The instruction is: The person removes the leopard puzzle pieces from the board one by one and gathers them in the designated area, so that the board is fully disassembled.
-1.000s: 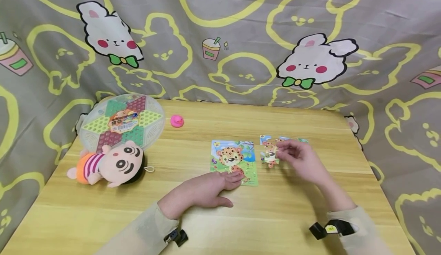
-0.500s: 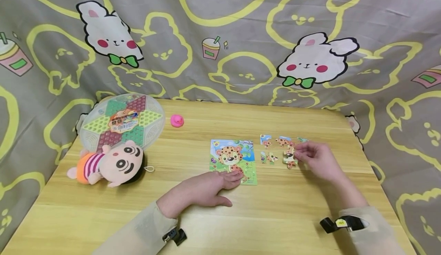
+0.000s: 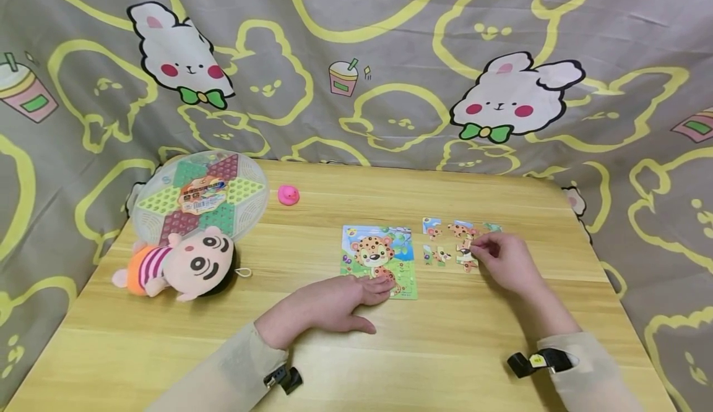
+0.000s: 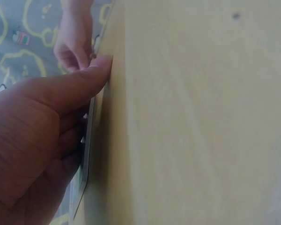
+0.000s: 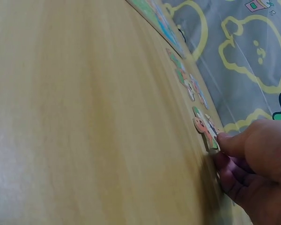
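Note:
My left hand (image 3: 341, 304) lies with its fingers extended over the lower part of a leopard picture board (image 3: 362, 239). The left wrist view shows the board's thin edge (image 4: 87, 145) beside that hand. To the right, my right hand (image 3: 508, 262) pinches a jigsaw piece (image 3: 465, 256) between thumb and fingers, low over the table. In the right wrist view the jigsaw piece (image 5: 205, 127) looks slightly raised on one side. Left of it lies a jigsaw piece (image 3: 437, 255) with green and spotted parts. Behind are sky-blue jigsaw pieces (image 3: 431, 226), one partly hidden by my right hand.
On the wooden table (image 3: 390, 362), a pink rubber duck (image 3: 288, 195) sits toward the back. At the left, a round Chinese checkers board (image 3: 250, 208) lies behind a plush doll (image 3: 184, 266). A patterned curtain (image 3: 401, 65) hangs at the back and sides.
My right hand has moved the pinched piece rightward, away from the neighbouring pieces, then slightly back left and lower to the table. My left hand stays on the picture board.

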A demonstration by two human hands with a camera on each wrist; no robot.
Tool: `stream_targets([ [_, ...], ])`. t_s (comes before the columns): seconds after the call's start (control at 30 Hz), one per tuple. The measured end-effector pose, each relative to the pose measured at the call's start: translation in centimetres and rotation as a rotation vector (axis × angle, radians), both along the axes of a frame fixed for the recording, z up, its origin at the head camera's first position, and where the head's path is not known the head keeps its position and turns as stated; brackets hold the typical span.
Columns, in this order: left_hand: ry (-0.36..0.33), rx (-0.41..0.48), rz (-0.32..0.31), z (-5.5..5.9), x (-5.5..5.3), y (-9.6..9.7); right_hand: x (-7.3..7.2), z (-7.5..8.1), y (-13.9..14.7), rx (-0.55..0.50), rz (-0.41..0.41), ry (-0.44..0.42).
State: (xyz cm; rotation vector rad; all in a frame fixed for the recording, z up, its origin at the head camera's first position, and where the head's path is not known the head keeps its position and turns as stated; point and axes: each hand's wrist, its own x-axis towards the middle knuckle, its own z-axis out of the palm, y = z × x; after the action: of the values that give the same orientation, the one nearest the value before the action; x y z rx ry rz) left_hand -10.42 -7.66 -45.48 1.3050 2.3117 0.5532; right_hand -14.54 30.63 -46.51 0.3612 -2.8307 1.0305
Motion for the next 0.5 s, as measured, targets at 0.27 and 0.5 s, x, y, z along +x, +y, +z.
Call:
stream_targets([
  [0.27, 0.019, -0.008, -0.017, 0.2, -0.2, 0.2, 0.1, -0.5, -0.3, 0.004, -0.001, 0.066],
  [0.5, 0.048, 0.010, -0.033, 0.3, -0.1, 0.2, 0.3, 1.0, -2.9, -0.006, 0.086, 0.105],
])
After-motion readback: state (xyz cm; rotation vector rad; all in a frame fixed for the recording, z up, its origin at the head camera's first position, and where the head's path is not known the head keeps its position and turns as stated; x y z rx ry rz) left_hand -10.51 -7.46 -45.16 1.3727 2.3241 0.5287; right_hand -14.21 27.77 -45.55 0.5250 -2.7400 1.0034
